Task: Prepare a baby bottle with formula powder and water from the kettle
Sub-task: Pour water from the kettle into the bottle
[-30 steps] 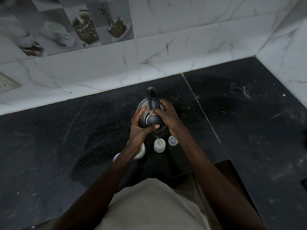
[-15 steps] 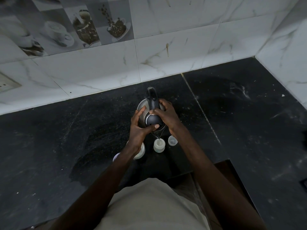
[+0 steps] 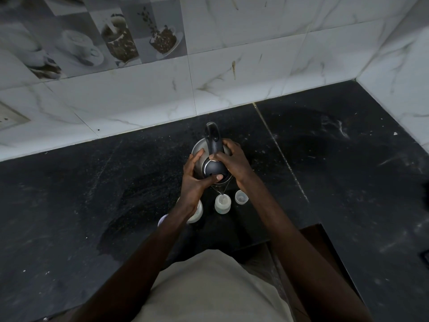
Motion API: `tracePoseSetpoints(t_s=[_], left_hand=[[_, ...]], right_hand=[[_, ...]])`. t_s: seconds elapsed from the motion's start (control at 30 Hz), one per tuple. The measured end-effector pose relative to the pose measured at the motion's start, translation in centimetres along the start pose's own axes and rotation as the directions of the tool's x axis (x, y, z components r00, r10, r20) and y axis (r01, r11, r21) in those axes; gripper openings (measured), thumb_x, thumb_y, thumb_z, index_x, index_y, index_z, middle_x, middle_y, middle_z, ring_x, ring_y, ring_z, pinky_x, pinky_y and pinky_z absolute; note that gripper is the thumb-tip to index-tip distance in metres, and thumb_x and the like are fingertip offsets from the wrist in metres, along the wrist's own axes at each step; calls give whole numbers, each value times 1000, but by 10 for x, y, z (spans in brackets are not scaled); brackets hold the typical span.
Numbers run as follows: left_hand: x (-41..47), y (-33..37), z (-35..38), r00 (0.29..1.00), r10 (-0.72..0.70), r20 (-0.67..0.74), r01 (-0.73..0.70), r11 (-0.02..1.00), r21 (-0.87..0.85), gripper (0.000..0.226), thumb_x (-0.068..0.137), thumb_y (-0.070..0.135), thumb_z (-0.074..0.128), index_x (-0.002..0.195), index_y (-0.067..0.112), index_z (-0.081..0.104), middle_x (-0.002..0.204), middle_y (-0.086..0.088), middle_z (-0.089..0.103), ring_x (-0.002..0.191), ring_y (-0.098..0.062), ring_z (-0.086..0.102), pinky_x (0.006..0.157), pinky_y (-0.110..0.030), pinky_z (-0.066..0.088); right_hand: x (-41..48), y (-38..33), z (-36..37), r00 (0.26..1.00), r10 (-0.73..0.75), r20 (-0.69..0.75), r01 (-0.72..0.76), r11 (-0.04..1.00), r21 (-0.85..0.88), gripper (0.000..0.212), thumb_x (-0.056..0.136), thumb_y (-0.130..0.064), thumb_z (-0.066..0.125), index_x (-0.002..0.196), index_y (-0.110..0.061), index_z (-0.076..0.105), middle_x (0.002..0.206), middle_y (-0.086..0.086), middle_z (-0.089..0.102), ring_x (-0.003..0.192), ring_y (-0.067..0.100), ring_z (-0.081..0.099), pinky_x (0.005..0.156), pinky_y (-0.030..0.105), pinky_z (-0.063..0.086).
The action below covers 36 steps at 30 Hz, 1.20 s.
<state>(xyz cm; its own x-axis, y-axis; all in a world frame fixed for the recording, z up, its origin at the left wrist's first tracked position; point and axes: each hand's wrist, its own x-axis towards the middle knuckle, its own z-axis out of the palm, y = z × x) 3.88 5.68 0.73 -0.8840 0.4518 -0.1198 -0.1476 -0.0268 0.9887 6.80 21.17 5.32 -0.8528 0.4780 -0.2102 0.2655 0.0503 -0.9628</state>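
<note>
Nothing has shifted: we still tilt the kettle [image 3: 210, 159], left hand [image 3: 193, 180] and right hand [image 3: 233, 162] clasped around it, over the open baby bottle [image 3: 222, 203] near the counter's [image 3: 69, 205] front edge. Keep the thin stream centred. Our left wrist hides the neighbouring container [image 3: 197, 212].

We read no text, brand, number or sign anywhere in this view. The kettle [image 3: 212, 159] shows no legible marking on its lid or handle. The bottle [image 3: 222, 204] is too small for us to make out any graduation marks. The tub [image 3: 196, 211] is mostly hidden under the wrist, and we see no label on it. The wall tiles [image 3: 120, 40] carry printed coffee-cup pictures only, no lettering.
</note>
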Motion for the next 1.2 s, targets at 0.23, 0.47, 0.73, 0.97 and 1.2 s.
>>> tracePoseSetpoints(t_s=[0.23, 0.47, 0.73, 0.97, 1.2], left_hand=[[-1, 1, 0, 1000, 10, 4, -10, 1000, 2, 105, 52, 42, 105, 146, 44, 58, 163, 7, 36, 147, -26, 48, 111, -57, 51], [-1, 0, 0, 1000, 5, 13, -5, 1000, 5, 104, 54, 41, 104, 147, 45, 56, 164, 9, 34, 148, -26, 47, 111, -56, 51], [0, -3, 0, 1000, -1, 10, 1, 1000, -6, 106, 54, 39, 106, 147, 44, 56, 164, 4, 36, 147, -28, 48, 112, -57, 50], [0, -2, 1, 1000, 1, 3, -1, 1000, 6, 105, 53, 42, 105, 146, 46, 56, 164, 6, 35, 148, -28, 47, 112, -57, 50], [0, -2, 1, 1000, 3, 0, -4, 1000, 13, 106, 52, 45, 104, 147, 46, 56, 165, 9, 33, 149, -26, 46, 112, -57, 50]], right_hand=[[-3, -3, -1, 1000, 6, 4, -6, 1000, 12, 48, 78, -30, 82, 124, -35, 67, 137, -2, 47, 119, 13, 59, 95, 39, 60], [-8, -7, -3, 1000, 18, 13, -19, 999, 47, 47, 80, -28, 81, 124, -34, 67, 137, -2, 46, 120, 13, 58, 96, 37, 58], [-10, -9, -4, 1000, 7, 28, -9, 999, 44, 48, 83, -23, 80, 127, -33, 65, 136, -3, 45, 115, 5, 56, 80, 20, 51], [-8, -6, -3, 1000, 10, 21, -11, 999, 38, 50, 81, -26, 80, 128, -34, 65, 138, -4, 44, 120, 11, 56, 94, 34, 57], [-8, -8, -3, 1000, 3, 22, -3, 999, 40, 46, 81, -26, 81, 123, -35, 66, 136, -3, 46, 118, 10, 57, 85, 25, 54]])
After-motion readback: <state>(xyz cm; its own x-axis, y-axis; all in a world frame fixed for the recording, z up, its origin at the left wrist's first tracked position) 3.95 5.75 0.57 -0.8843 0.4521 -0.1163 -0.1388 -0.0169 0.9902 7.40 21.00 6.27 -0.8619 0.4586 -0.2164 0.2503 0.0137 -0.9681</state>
